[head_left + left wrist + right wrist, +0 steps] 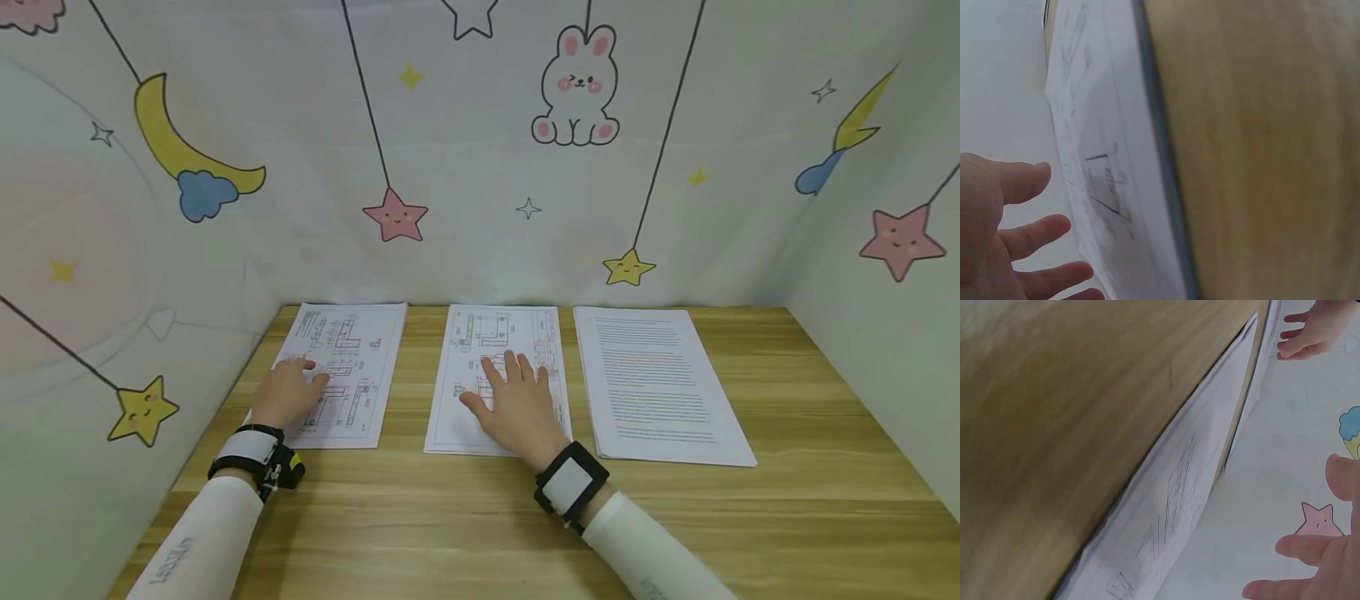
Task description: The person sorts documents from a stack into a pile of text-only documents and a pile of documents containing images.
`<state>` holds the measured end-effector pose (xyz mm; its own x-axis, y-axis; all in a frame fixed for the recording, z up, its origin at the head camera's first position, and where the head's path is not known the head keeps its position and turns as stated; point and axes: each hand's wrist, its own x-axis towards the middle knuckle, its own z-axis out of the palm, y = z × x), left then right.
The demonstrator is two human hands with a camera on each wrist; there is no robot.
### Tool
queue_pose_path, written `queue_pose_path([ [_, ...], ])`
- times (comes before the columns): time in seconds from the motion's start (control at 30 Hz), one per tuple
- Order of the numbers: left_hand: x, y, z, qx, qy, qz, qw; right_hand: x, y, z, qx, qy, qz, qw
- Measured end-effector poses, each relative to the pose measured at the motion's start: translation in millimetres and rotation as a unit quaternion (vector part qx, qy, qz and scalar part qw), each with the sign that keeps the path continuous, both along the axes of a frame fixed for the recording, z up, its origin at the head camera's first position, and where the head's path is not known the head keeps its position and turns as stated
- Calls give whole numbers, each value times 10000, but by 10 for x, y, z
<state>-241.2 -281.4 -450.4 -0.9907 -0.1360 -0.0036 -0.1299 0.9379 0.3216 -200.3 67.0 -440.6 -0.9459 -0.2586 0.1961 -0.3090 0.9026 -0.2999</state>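
My left hand (288,393) hovers over the left stack of technical drawings (367,417), its fingers loosely bent and holding nothing. In the left wrist view its spread fingers (1035,240) stand apart from the printed sheet (1125,206). My right hand (519,410) is spread wide over the middle stack of drawings (457,433) and covers part of the printed lines. The right wrist view shows its fingers (1304,550) straight, with a gap between them and the paper (1166,506).
A third stack of paper (660,387), printed with lines of text, lies at the right. All three stacks rest on a wood-grain table (420,517). Behind and at both sides stands a white cloth (480,167) with cartoon stars, a moon and a rabbit.
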Motion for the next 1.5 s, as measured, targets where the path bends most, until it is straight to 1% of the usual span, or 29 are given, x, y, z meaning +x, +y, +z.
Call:
queue_pose_path([
  [0.13, 22, -95, -77, 142, -374, 358, 9986, 21, -92, -76, -7, -21, 87, 10000],
  [0.23, 13, -109, -102, 138, -524, 624, 9966, 37, -135, -121, 38, -57, 124, 9999],
  [0.3, 10, -110, -106, 97, -607, 752, 9953, 44, -161, -139, 50, -89, 140, 9998],
  [0.4, 18, -113, -99, 53, -772, 828, 9936, 54, -199, -154, 50, -143, 166, 9997],
  [0.53, 40, -106, -79, 86, -949, 812, 9921, 66, -237, -166, 35, -82, 228, 9997],
  [0.63, 47, -100, -66, 104, -983, 808, 9918, 77, -255, -165, -56, -47, 266, 9996],
  [0.77, 56, -102, -69, 135, -1064, 736, 9915, 86, -269, -159, -112, -110, 289, 9995],
  [0.93, 68, -101, -83, -34, -1237, 486, 9911, 94, -278, -147, -79, -138, 298, 9994],
  [1.07, 75, -61, -85, -117, -1337, 299, 9905, 103, -296, -121, -3, -166, 343, 9993],
  [1.27, 106, 57, -62, -16, -1245, 151, 9921, 119, -344, -67, 50, -242, 439, 9987],
  [1.33, 119, 95, -57, -50, -1198, 104, 9927, 126, -360, -57, 81, -271, 447, 9986],
  [1.5, 125, 151, -45, 27, -1152, 31, 9933, 133, -407, -31, 142, -439, 516, 9976],
])
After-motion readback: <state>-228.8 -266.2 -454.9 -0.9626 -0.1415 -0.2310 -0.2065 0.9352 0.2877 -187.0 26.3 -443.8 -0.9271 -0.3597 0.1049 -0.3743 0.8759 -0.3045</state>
